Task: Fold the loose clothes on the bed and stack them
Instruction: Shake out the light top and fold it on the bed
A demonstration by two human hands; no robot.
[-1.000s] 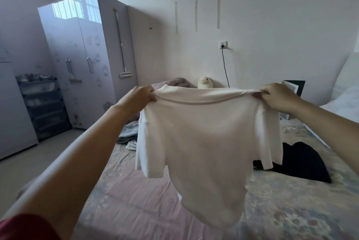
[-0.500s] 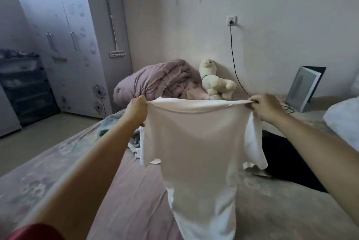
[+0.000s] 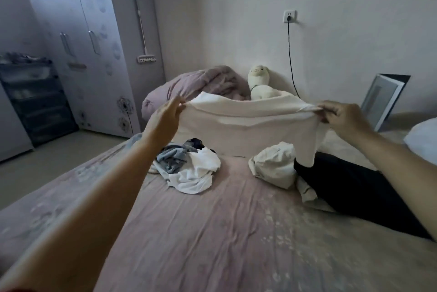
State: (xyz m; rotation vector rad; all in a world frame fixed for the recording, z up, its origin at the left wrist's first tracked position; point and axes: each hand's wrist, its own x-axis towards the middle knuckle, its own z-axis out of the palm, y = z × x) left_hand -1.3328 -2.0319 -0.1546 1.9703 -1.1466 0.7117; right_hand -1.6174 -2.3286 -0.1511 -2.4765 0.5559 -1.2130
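A pink, wrinkled bed point(image 3: 212, 232) fills the near view. Above its far half, the left hand point(image 3: 165, 118) and right hand point(image 3: 340, 116) each pinch an end of the white shirt point(image 3: 246, 126), stretched between them, one sleeve drooping at right. Below lie a grey-and-white clothes heap point(image 3: 189, 168), a cream bundle point(image 3: 274, 166) and a black garment point(image 3: 354, 187). A rolled mauve duvet point(image 3: 201, 83) and plush toy point(image 3: 259, 81) sit against the far wall; a wardrobe point(image 3: 89, 43) stands far left.
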